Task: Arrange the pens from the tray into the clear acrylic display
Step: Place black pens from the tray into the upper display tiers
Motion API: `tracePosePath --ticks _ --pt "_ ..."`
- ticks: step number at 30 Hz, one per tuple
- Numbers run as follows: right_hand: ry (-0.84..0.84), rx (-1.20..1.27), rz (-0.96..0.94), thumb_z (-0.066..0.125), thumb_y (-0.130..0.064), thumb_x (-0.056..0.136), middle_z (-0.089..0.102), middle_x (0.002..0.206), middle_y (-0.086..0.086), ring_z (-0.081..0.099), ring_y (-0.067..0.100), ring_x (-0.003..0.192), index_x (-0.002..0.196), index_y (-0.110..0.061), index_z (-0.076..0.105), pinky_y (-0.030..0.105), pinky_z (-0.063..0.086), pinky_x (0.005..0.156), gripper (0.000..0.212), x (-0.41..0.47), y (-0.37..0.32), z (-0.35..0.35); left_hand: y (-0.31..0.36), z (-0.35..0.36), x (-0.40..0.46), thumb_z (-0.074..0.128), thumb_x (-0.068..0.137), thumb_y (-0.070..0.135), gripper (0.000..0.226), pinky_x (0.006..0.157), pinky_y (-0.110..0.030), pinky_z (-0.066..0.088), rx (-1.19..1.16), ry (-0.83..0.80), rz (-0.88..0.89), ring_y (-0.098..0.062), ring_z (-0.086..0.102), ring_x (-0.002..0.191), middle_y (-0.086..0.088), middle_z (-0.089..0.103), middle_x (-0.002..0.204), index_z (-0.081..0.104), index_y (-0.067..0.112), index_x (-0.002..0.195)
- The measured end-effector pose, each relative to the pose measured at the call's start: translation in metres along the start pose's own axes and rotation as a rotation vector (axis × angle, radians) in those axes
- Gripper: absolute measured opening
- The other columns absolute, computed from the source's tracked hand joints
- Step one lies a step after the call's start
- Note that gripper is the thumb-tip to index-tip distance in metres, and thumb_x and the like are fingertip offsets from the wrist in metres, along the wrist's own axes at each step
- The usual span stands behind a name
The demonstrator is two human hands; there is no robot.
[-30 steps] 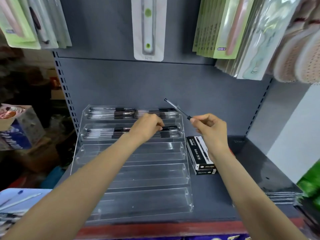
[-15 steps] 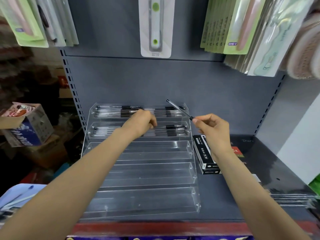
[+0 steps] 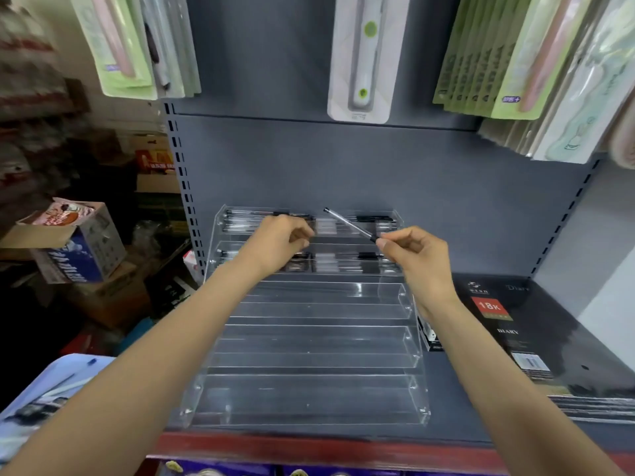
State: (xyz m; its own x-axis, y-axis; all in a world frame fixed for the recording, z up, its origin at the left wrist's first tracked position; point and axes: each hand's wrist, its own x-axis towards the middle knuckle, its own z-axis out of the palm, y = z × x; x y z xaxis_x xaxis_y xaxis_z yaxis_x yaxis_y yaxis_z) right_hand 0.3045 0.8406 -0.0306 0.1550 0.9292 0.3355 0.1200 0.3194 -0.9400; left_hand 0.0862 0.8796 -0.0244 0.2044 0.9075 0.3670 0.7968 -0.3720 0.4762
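Grey shelf [image 3: 464, 407]: right hand [image 3: 417, 257] pinches pen [image 3: 348, 224].

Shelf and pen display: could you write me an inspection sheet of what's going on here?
Surface: dark grey shelf with a red front edge.
Job's things: clear acrylic display, five tiers; pens lie in the top two, the lower three hold none. Blue tray at lower left with pens.
Clutter: black diary and a black pen box right of the display.
Hands: left hand curled at the upper tiers, grip unclear; right hand pinches one pen.
Cables: nothing seen.
Surroundings: hanging packets above; cardboard boxes at left.
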Motion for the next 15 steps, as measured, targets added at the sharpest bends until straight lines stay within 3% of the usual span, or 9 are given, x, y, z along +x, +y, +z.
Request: tracePosePath --ticks 4,8,11,15 --pt "-0.106 -0.116 -0.079 0.070 -0.003 0.080 0.067 0.075 -0.008 0.061 -0.004 0.069 0.071 -0.022 0.066 0.011 0.049 0.072 0.022 0.006 -0.001 0.034 -0.030 -0.032 -0.028 0.063 0.086 0.007 0.020 0.082 -0.018 0.043 0.014 0.232 -0.063 -0.012 0.058 0.085 -0.005 0.067 0.101 0.067 0.009 0.106" --pt "-0.182 -0.307 -0.148 0.071 -0.005 0.079 0.066 0.076 -0.010 0.061 -0.005 0.068 0.076 -0.019 0.069 0.011 0.047 0.069 0.014 0.013 0.004 0.070 -0.063 -0.053 -0.043 0.062 0.086 0.011 0.030 0.087 -0.036 0.051 0.093 0.400 -0.231 -0.025 0.061 0.095 -0.012 0.061 0.110 0.061 0.009 0.116" --pt "-0.236 -0.441 -0.189 0.072 -0.007 0.080 0.066 0.078 -0.008 0.060 -0.002 0.073 0.083 -0.011 0.073 0.003 0.044 0.070 0.005 0.013 0.008 0.094 -0.078 -0.060 -0.043 0.064 0.087 0.017 0.044 0.098 -0.038 0.048 -0.024 0.255 -0.349 -0.027 0.060 0.111 -0.012 0.061 0.123 0.053 0.006 0.129" --pt "-0.252 -0.546 -0.245 0.071 -0.006 0.080 0.068 0.082 -0.003 0.061 0.007 0.078 0.085 -0.006 0.074 -0.002 0.041 0.070 0.005 0.016 0.006 0.117 -0.088 -0.063 -0.047 0.062 0.089 0.017 0.047 0.102 -0.031 0.041 -0.115 0.122 -0.364 -0.022 0.058 0.115 -0.012 0.064 0.121 0.050 0.011 0.134"
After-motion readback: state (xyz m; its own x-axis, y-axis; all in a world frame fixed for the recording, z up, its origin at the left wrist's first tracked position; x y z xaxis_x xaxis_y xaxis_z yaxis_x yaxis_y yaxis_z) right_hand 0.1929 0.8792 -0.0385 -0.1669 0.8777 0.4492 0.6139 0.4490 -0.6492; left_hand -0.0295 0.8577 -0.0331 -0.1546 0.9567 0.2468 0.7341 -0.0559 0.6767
